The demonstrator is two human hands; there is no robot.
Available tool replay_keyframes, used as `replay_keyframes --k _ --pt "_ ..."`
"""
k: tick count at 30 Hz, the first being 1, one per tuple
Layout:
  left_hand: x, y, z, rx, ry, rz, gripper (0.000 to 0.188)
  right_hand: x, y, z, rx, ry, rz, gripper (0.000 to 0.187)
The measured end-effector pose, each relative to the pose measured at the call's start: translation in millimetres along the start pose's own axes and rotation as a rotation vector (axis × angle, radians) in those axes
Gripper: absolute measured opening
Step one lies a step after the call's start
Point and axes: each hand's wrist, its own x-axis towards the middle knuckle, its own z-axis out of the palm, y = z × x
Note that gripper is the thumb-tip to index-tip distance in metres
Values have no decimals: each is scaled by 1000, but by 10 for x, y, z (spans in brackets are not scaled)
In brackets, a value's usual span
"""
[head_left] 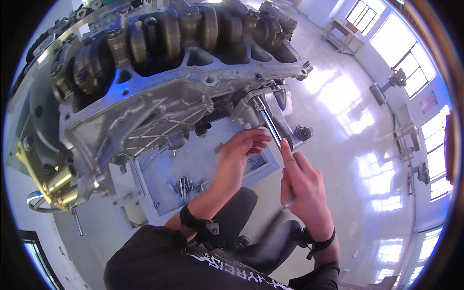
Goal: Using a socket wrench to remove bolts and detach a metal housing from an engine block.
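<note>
- Socket bar (269, 123) is lying at eleven o'clock from the right hand (303, 186), its near end meeting that hand's outstretched index finger, its far end reaching into the aluminium bracket (247, 108).
- Right-hand fingers are folding in below that index finger; what they are enclosing is hidden, so whether they are pinching a handle I cannot tell.
- Left hand (238, 151) is hovering with loosely bent, slightly spread fingers, their tips sitting just beside the bar, which is running past at about two o'clock from this hand.
- Bar is looking slim, straight and bright chrome, catching a bluish-white streak along its length; a wider, ridged silver collar is showing near its far end, and the near end is darkening beside the fingertip.
- Bracket is jutting from the underside of the engine block (188, 79), which is stretching away toward ten o'clock, grey and cast, with a dark brown crankshaft (169, 36) lying exposed along its top.
- At eight o'clock from the bar, long bolts (183, 187) are lying bunched in a shallow pale tray (141, 186).
- Farther out, between eight and nine o'clock, a yellow metal fixture (62, 179) is standing against the block's end.
- Black bands (192, 220) are circling both wrists.
- Glossy floor (333, 164) is spreading toward four o'clock; bright windows (403, 43) are glaring at two.
</note>
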Motion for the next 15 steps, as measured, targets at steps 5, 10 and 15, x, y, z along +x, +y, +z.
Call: replay_keyframes --k 5,10,15 --pt "119 378 509 -582 -14 -480 51 -139 -114 288 -638 97 -137 56" --pt "298 123 431 -930 -188 -484 44 -112 -153 287 -370 85 -105 54" --pt "379 -65 430 -1027 -242 -411 47 -136 -14 195 355 38 145 19"
